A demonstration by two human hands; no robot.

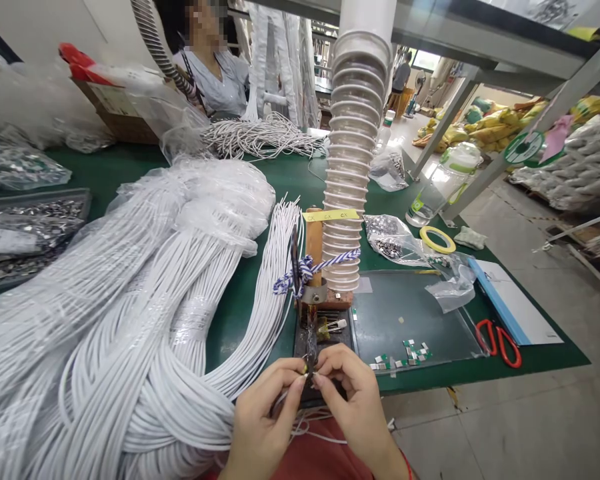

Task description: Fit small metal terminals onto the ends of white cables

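Green matting covers the workbench [230,327], and a ribbed white duct hose [351,133] comes down onto it, its lower end apparently set there to draw air from the working spot. Just in front of the hose, an upright wooden-handled tool [313,243] is gripped by a grey metal band [316,292] and tied with blue-and-white twisted cord [305,268], probably so that it stands steady and leaves both hands free. Nearer the person than the hose, the left hand [266,415] and right hand [357,403] meet, thumbs and forefingers pinched narrow on a tiny pale piece [308,376]. It is mostly hidden, so I cannot tell what it is; the close pinch seems to suit its smallness. A thin white cable [327,438] loops below the hands. Left of the hose lies a slim bundle of white cables [273,287], within easy reach. Right of the hose, small green-and-silver circuit boards [422,351] rest on a dark glassy sheet [405,297], likely kept handy for the right hand.
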